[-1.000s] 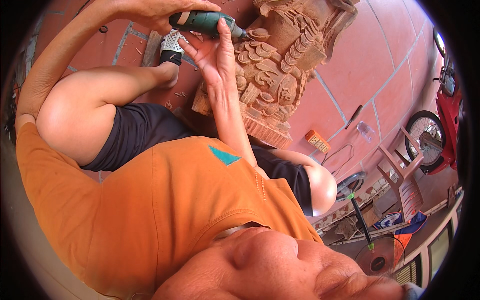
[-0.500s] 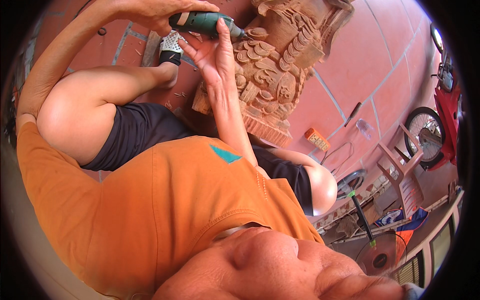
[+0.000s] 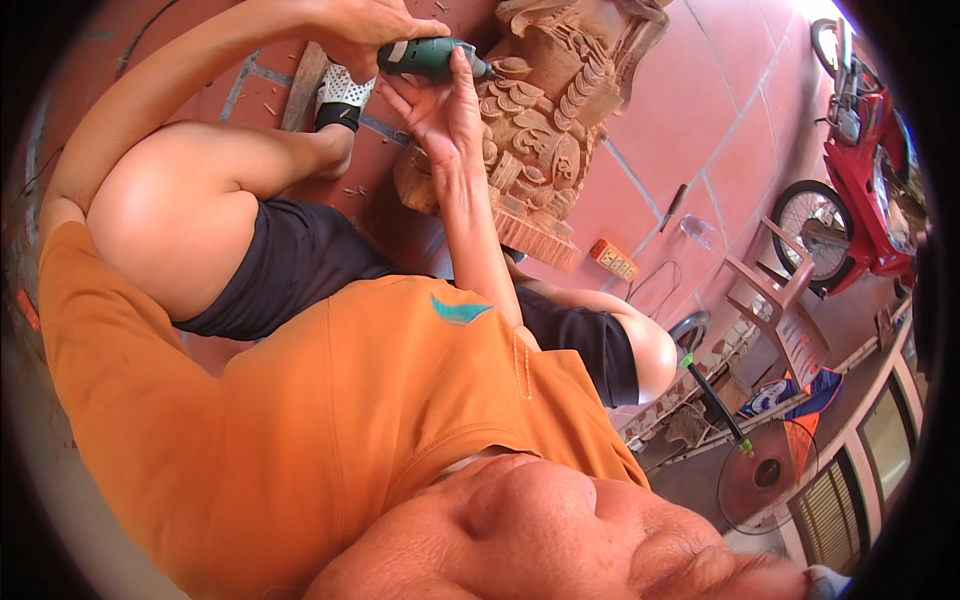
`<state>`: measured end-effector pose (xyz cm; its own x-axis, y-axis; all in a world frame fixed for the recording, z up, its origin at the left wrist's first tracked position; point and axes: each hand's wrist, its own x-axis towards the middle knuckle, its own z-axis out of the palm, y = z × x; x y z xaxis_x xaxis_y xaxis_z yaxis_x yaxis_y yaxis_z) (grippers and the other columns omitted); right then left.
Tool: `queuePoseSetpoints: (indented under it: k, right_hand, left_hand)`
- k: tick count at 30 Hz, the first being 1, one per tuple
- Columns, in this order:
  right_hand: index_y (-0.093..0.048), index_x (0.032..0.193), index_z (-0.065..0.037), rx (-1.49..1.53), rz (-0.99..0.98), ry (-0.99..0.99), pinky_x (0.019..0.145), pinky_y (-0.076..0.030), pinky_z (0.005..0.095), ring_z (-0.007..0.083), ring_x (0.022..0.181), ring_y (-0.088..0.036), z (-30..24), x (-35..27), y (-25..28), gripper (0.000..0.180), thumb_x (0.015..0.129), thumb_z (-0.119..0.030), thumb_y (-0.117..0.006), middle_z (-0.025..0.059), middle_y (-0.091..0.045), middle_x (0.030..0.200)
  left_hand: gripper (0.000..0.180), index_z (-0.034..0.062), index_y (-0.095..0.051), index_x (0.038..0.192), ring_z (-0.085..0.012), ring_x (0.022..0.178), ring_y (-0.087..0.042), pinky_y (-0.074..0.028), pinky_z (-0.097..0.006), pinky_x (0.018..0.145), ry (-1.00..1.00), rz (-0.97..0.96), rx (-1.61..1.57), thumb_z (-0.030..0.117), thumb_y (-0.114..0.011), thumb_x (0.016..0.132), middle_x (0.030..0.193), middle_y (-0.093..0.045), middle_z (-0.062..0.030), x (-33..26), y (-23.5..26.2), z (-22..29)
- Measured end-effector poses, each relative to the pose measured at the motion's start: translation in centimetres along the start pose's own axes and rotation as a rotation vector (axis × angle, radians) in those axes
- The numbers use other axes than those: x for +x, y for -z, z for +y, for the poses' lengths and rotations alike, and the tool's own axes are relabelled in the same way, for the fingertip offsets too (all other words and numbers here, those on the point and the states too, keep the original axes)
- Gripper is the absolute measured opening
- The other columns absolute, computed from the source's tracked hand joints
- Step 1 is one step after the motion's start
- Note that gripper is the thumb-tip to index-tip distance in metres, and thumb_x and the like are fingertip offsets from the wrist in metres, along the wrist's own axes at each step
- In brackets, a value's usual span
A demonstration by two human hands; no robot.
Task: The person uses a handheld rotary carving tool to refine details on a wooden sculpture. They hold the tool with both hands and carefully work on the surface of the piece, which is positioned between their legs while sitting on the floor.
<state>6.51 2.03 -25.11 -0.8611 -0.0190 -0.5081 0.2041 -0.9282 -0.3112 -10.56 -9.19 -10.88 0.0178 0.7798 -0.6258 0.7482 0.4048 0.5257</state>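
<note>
Fingers (image 3: pixel 421 27) of the left hand (image 3: pixel 362 32) grasp the rear of a green handheld power tool (image 3: pixel 428 58), which points right from them; just beneath its front, the right hand (image 3: pixel 447 122) lies palm up with the thumb against the tool and the other fingers half curled, though whether they grip it cannot be told. Immediately right of those fingers stands the reddish-brown carved wooden piece (image 3: pixel 553 130), the tool's tip right at its edge. Farther right and lower than the fingers lie an orange power strip (image 3: pixel 613 259), a dark-handled tool (image 3: pixel 674 207) and a clear plastic item (image 3: pixel 698 232) on the tiled floor (image 3: pixel 700 120).
</note>
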Motion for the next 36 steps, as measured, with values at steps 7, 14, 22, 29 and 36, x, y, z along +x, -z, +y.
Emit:
queuePoseSetpoints:
  k: [7,14,22,29,36]
  right_hand:
    - [-0.054,0.132,-0.01,-0.026,0.006,0.004,0.104,-0.05,0.0579,0.0408,0.119,-0.063,0.2,-0.3,1.7,0.054,0.095,-0.048,-0.067,0.0189,-0.066,0.126]
    - [-0.056,0.129,-0.01,0.004,-0.006,0.025,0.101,-0.053,0.0557,0.0381,0.117,-0.064,0.0,-0.4,2.4,0.05,0.095,-0.046,-0.067,0.0168,-0.067,0.124]
    - [-0.054,0.132,-0.011,-0.055,0.006,0.062,0.1,-0.053,0.0598,0.0346,0.115,-0.067,0.5,-0.7,0.8,0.051,0.096,-0.045,-0.066,0.0141,-0.068,0.124]
    - [-0.052,0.135,-0.009,-0.054,-0.021,0.0,0.103,-0.051,0.0569,0.0364,0.12,-0.063,0.4,-0.5,0.5,0.055,0.096,-0.046,-0.065,0.0174,-0.065,0.127]
    - [-0.049,0.14,-0.008,-0.04,-0.043,-0.043,0.106,-0.047,0.0566,0.0373,0.13,-0.056,0.7,-0.4,-0.4,0.063,0.096,-0.048,-0.066,0.0153,-0.06,0.137]
  left_hand:
    - [0.102,0.0099,-0.03,0.155,-0.0392,0.104,-0.065,-0.051,-0.048,0.088,-0.002,0.171,0.039,0.014,-0.079,0.065,0.104,-0.068,-0.0241,3.1,-5.5,-1.9]
    - [0.105,0.0044,-0.031,0.153,-0.0436,0.107,-0.065,-0.052,-0.048,0.09,-0.05,0.199,0.126,0.016,-0.081,0.062,0.108,-0.068,-0.0279,3.2,-5.5,-0.5]
    - [0.11,0.0057,-0.031,0.154,-0.042,0.101,-0.067,-0.053,-0.047,0.086,-0.053,0.25,0.074,0.02,-0.084,0.058,0.101,-0.07,-0.0263,2.0,-5.7,-1.1]
    - [0.106,0.0147,-0.028,0.157,-0.0432,0.092,-0.066,-0.051,-0.05,0.08,-0.026,0.208,-0.029,0.015,-0.078,0.063,0.092,-0.068,-0.0217,0.0,-4.3,-1.0]
    - [0.101,0.0138,-0.035,0.155,-0.0409,0.093,-0.066,-0.052,-0.048,0.083,-0.071,0.22,-0.002,0.013,-0.077,0.063,0.095,-0.069,-0.0213,0.3,-3.5,-3.3]
